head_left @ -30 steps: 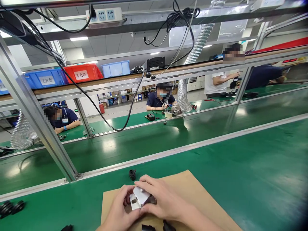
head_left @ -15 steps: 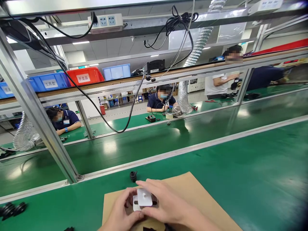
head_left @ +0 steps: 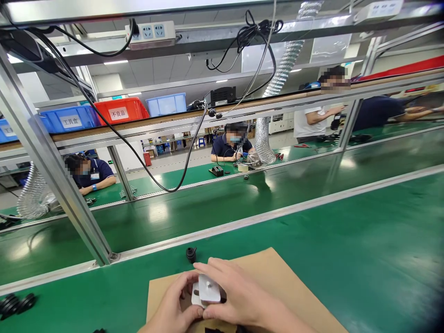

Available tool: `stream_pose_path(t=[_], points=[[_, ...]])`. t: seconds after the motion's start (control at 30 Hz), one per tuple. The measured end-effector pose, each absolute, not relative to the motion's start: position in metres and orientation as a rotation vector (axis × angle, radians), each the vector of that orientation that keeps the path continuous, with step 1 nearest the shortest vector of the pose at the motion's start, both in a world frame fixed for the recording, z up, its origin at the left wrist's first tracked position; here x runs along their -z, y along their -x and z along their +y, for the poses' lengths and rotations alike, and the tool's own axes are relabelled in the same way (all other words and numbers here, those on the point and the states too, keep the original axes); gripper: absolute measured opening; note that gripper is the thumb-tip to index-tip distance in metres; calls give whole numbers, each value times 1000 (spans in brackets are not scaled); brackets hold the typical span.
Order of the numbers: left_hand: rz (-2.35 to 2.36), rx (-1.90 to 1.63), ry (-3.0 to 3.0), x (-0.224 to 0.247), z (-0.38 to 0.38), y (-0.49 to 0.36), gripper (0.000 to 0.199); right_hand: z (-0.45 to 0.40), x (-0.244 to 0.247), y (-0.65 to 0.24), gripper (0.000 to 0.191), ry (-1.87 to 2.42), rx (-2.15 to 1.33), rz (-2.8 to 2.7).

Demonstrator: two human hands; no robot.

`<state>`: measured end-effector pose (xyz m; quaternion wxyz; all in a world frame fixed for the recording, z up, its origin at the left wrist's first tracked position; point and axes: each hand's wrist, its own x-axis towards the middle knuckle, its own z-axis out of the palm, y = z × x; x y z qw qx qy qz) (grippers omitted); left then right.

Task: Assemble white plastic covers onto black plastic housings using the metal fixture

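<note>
both hands meet over a brown cardboard sheet (head_left: 277, 277) on the green counter (head_left: 347, 240), at the near edge of the view. the left hand (head_left: 173, 307) and right hand (head_left: 239, 296) share a small white plastic part (head_left: 207, 291), flat & squarish w/ rounded corners, smooth, matte. both grips are closed on it: left fingers curl under its left side, right thumb & forefinger pinch it from the right. judging by this, two pieces are being fitted together; next it likely needs careful alignment & a firm press. a small black rubbery plug (head_left: 190, 254) sits on the counter just beyond the cardboard. more black parts (head_left: 15, 304) lie far left of it.
</note>
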<state>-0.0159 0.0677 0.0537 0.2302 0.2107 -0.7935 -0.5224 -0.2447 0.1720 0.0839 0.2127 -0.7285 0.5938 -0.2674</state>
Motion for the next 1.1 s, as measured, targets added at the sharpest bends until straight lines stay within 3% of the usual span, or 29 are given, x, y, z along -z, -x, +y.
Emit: stream_pose_path(t=[0.2, 0.33, 0.5, 0.67, 0.83, 0.93, 1.1], points=[[-2202, 1420, -532, -48, 67, 17, 62, 179, -93, 249, 91, 2107, 724, 1646], [-2208, 1389, -597, -40, 63, 13, 69, 177, -94, 258, 110, 2057, 701, 1637], [-2221, 1412, -555, -46, 66, 14, 66, 175, -86, 252, 88, 2055, 789, 1546], [-2232, 1376, -557, -45, 65, 15, 66, 177, -92, 247, 99, 2215, 701, 1657], [-2204, 1386, -502, -43, 64, 15, 67, 181, -106, 257, 82, 2186, 793, 1390], [-2209, 1396, -503, -47, 67, 16, 64, 178, -98, 246, 74, 2164, 811, 1563], [-2222, 1348, -547, -43, 66, 14, 63, 179, -95, 244, 96, 2173, 704, 1660]])
